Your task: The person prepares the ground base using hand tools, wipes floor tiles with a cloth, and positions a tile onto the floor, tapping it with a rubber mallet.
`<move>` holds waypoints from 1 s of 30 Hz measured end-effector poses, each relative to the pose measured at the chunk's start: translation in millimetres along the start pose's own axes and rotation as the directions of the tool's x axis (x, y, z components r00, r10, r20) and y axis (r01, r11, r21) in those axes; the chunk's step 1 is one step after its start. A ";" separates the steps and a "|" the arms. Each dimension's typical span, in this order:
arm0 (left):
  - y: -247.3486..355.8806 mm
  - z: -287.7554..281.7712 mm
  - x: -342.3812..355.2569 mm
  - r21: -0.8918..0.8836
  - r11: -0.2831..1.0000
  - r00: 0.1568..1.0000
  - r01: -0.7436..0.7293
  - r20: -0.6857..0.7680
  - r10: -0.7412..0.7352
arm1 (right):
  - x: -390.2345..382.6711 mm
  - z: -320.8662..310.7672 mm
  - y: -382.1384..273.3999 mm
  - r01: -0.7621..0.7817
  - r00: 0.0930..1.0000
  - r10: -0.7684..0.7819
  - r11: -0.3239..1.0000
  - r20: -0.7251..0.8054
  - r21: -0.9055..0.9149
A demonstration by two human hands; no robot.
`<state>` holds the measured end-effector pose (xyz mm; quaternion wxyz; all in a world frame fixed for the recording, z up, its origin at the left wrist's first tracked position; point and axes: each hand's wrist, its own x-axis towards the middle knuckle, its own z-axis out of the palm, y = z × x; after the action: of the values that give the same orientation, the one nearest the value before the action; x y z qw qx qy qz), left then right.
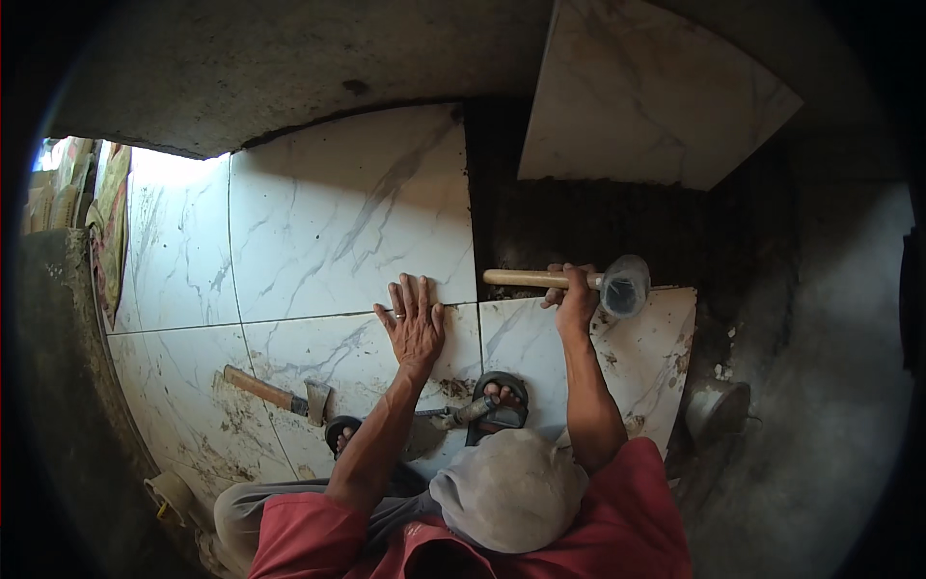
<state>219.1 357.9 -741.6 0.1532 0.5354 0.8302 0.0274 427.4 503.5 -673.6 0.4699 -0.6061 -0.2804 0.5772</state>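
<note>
My left hand (415, 326) lies flat with fingers spread on white marbled floor tiles (357, 222), over the joint between two of them. My right hand (575, 297) is closed around a mallet (526, 278), gripping its wooden handle close to the grey, rounded head (627, 287). The mallet is held sideways above the far edge of the right-hand tile (641, 347), its handle pointing left. Beyond that edge lies a dark, untiled patch of floor (588, 222).
A marbled tile (646, 96) rests at the far right. A wooden-handled hatchet-like tool (265, 389) lies at left. A tool with a thick grip (468, 413) lies by my sandalled feet. Small buckets stand at right (719, 410) and lower left (172, 497). A concrete surface (289, 72) bounds the far side.
</note>
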 end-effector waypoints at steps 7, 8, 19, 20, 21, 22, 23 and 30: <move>2.8 -2.5 -1.5 -0.030 0.999 1.000 -0.014 -0.019 0.013 | -1.1 -23.6 -8.2 0.020 0.995 -0.012 0.997 -0.097 0.077; 2.6 -0.7 -0.6 -0.016 1.000 1.000 -0.012 -0.027 0.011 | -11.0 -11.5 7.6 -0.065 0.993 0.071 0.995 -0.089 0.073; 1.9 3.4 -3.8 -0.045 0.998 0.998 -0.036 -0.057 0.033 | -12.2 -13.4 21.8 0.005 0.993 0.007 0.995 -0.119 0.098; -0.8 2.1 -5.7 -0.039 0.998 0.997 -0.043 -0.064 0.041 | -11.9 -13.0 17.6 0.012 0.993 0.000 0.995 -0.117 0.102; -2.5 1.5 -5.6 -0.048 0.998 0.997 -0.041 -0.065 0.038 | -10.8 -13.9 10.4 -0.016 0.995 0.025 0.995 -0.095 0.094; -4.6 1.1 -3.7 -0.048 0.998 0.997 -0.044 -0.072 0.041 | -8.2 -16.1 4.2 -0.044 0.996 0.050 0.995 -0.072 0.085; -3.4 0.9 -1.9 -0.046 0.997 0.997 -0.054 -0.065 0.051 | -0.2 -25.7 -1.6 0.001 0.998 0.007 0.992 -0.065 0.126; -2.1 -0.9 -5.7 -0.015 0.996 0.995 -0.088 -0.050 0.088 | -3.4 -15.0 27.3 -0.019 0.986 0.047 0.985 -0.159 0.173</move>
<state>219.1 351.9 -739.9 0.1361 0.5692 0.8090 0.0543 435.8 485.8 -698.2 0.5320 -0.6130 -0.1805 0.5555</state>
